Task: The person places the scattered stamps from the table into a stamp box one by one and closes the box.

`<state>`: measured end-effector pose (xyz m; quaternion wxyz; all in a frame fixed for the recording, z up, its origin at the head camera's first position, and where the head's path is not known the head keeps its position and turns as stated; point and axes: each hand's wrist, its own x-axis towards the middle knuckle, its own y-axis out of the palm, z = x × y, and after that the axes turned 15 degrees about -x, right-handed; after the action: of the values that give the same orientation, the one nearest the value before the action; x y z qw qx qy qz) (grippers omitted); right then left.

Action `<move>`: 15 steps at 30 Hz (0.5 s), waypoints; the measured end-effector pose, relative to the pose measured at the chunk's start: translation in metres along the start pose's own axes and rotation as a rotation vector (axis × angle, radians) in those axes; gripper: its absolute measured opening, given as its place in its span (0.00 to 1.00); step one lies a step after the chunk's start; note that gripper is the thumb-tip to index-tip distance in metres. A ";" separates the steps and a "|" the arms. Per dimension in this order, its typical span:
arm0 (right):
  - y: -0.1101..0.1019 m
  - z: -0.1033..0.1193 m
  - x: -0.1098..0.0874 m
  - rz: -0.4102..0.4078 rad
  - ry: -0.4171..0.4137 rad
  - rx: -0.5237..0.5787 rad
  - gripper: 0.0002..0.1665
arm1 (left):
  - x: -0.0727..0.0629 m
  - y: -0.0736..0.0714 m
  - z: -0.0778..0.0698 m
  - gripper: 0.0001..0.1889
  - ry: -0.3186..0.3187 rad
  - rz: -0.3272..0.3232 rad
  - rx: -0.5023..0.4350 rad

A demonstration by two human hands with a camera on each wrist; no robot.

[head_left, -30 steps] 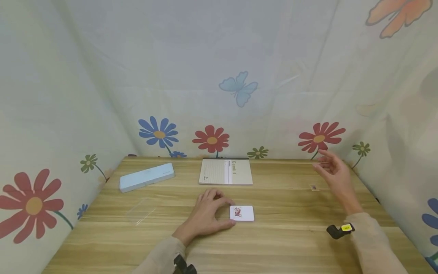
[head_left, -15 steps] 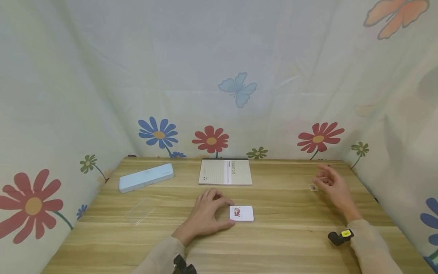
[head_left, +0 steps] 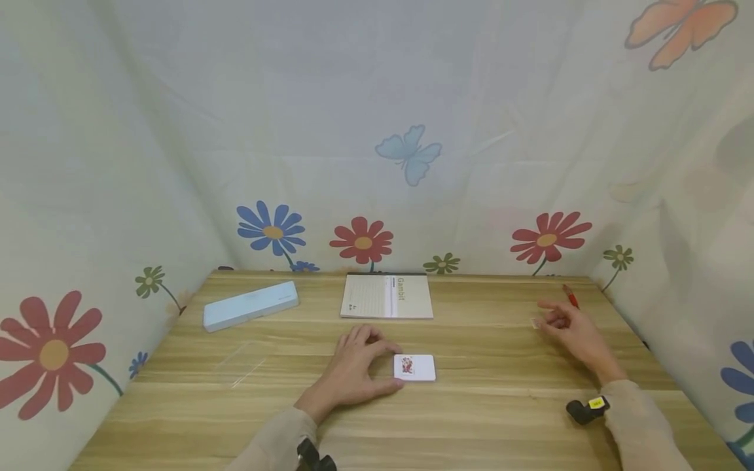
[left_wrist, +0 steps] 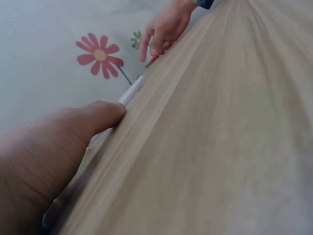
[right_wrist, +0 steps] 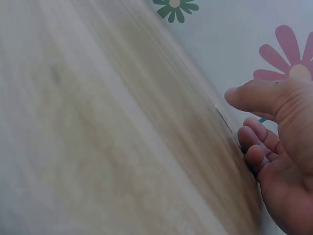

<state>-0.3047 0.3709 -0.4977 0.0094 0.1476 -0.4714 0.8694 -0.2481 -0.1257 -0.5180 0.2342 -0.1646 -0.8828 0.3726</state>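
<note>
My left hand (head_left: 353, 373) rests on the table with thumb and index finger at the left corners of a thin white rounded block (head_left: 415, 367), like a stack of cards, with a red picture on top. In the left wrist view the thumb (left_wrist: 110, 111) presses against the white edge. At the right, my right hand (head_left: 577, 337) hangs low over a small clear square (head_left: 535, 323), partly hidden by its fingertips. Its index finger reaches out while the other fingers bend loosely, and nothing shows held between them in the right wrist view.
Near the back edge lies a notebook (head_left: 368, 296) marked "Gambit". A light blue flat case (head_left: 251, 306) sits back left, with a clear plastic sheet or cover (head_left: 241, 364) before it. Beyond my right hand lies a red pen (head_left: 570, 296). Flowered cloth (head_left: 465, 216) surrounds the table.
My right hand has come down toward the table, with its fingertips now over the clear square. The red pen behind it has come into view. My left hand and the white block have stayed put.
</note>
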 end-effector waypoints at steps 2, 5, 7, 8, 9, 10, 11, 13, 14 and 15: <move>0.001 -0.001 -0.001 0.022 0.007 -0.035 0.30 | 0.000 0.000 0.000 0.30 0.003 -0.001 -0.001; 0.001 -0.002 0.000 0.040 -0.017 -0.093 0.29 | 0.000 0.000 0.000 0.30 0.001 -0.002 -0.006; 0.001 -0.002 0.001 0.035 -0.037 -0.127 0.27 | 0.000 0.000 0.000 0.30 0.002 -0.002 -0.008; 0.002 -0.002 0.002 0.032 -0.049 -0.144 0.26 | 0.000 0.000 0.000 0.30 0.002 -0.002 -0.009; 0.002 -0.002 0.002 0.026 -0.055 -0.158 0.24 | 0.000 0.000 0.000 0.30 0.003 -0.002 -0.009; 0.003 -0.003 0.002 0.020 -0.062 -0.172 0.23 | 0.000 0.000 0.000 0.29 0.003 -0.001 -0.010; 0.003 -0.003 0.003 0.014 -0.061 -0.180 0.22 | 0.000 0.001 0.000 0.29 0.002 -0.001 -0.011; 0.004 -0.003 0.003 0.000 -0.060 -0.194 0.20 | 0.000 0.001 0.000 0.29 -0.001 0.000 -0.014; 0.005 -0.003 0.003 -0.008 -0.060 -0.196 0.20 | 0.000 0.000 0.000 0.29 -0.001 0.000 -0.015; 0.006 -0.003 0.002 -0.013 -0.056 -0.197 0.19 | 0.000 0.000 0.000 0.29 -0.001 0.000 -0.016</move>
<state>-0.3088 0.3701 -0.5033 0.0166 0.1732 -0.5536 0.8144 -0.2479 -0.1258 -0.5185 0.2322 -0.1661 -0.8860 0.3654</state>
